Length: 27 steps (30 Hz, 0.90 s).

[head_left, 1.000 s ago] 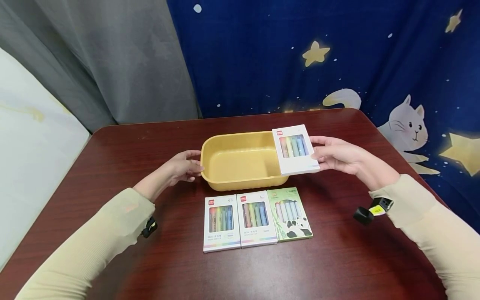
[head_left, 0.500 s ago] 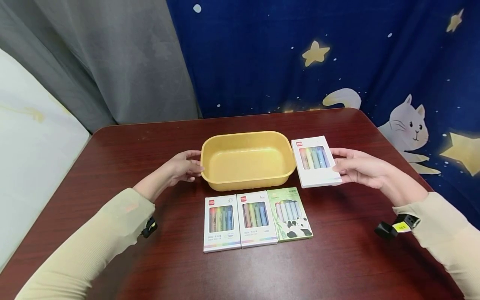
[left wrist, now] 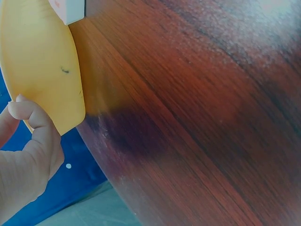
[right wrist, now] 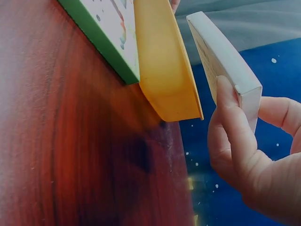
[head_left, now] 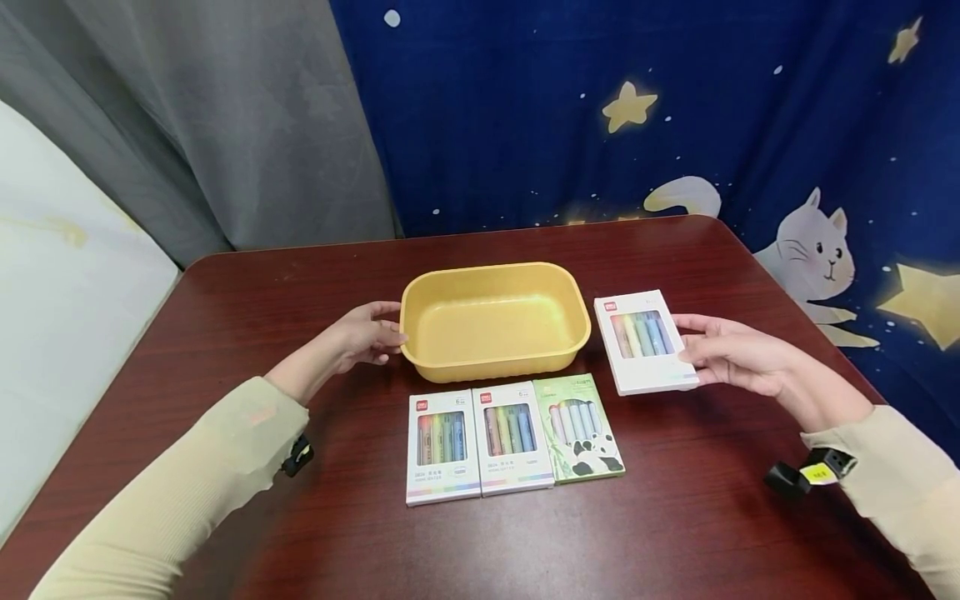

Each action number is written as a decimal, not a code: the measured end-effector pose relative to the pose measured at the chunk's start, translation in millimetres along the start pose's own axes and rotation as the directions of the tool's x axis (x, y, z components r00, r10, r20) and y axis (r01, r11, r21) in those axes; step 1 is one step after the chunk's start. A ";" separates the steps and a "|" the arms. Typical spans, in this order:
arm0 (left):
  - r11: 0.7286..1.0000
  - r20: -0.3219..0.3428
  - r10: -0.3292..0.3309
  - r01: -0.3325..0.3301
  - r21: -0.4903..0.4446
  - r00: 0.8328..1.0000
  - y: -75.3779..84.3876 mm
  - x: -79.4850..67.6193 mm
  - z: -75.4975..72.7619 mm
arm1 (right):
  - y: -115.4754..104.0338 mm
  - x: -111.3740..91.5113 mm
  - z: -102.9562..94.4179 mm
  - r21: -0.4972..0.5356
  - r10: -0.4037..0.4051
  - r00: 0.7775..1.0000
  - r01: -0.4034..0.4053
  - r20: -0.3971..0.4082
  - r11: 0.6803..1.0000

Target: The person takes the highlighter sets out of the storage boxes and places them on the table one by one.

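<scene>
My right hand point(head_left: 738, 354) pinches a white box of highlighters point(head_left: 647, 342) by its right edge, thumb on the front face and fingers behind. In the right wrist view that box point(right wrist: 225, 56) is held up clear of the table, just right of the yellow bin. At the left end of the yellow plastic bin point(head_left: 487, 367), my left hand point(head_left: 363, 336) pinches the rim. The left wrist view shows the thumb and a finger on either side of the bin's wall point(left wrist: 44, 61). Nothing lies inside the bin.
In front of the bin, two white highlighter boxes, the left one point(head_left: 443, 447) and the middle one point(head_left: 514, 437), lie side by side. A green panda-print box of pens point(head_left: 579, 427) adjoins them. The brown table point(head_left: 300, 275) ends at a curtain point(head_left: 510, 117).
The white highlighter box in my right hand has moved right and toward me, from over the bin's right end to beside it. My left hand has stayed on the bin's rim.
</scene>
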<state>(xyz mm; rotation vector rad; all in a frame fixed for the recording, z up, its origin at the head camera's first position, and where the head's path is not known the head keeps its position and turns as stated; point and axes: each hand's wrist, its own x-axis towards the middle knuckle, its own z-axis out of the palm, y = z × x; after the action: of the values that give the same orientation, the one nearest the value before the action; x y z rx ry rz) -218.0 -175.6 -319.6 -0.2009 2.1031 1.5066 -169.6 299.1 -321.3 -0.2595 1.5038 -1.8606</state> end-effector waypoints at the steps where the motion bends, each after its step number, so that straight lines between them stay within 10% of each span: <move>1: 1.000 0.001 0.001 -0.001 0.000 1.000 0.1 0.3 0.1 | 1.2 -1.0 -0.4 -0.001 0.000 1.000 0.000 0.007 1.000; 27: 1.000 0.014 0.025 -0.025 -0.010 1.000 -0.9 -0.4 1.9 | 41.7 -13.9 -11.7 0.087 0.025 0.989 -0.038 0.146 0.995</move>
<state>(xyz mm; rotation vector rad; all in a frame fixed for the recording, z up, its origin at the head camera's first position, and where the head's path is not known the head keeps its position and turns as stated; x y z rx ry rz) -216.7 -174.2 -320.6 -0.1682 2.0948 1.5290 -149.4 314.4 -359.1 -0.3195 1.3155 -1.8379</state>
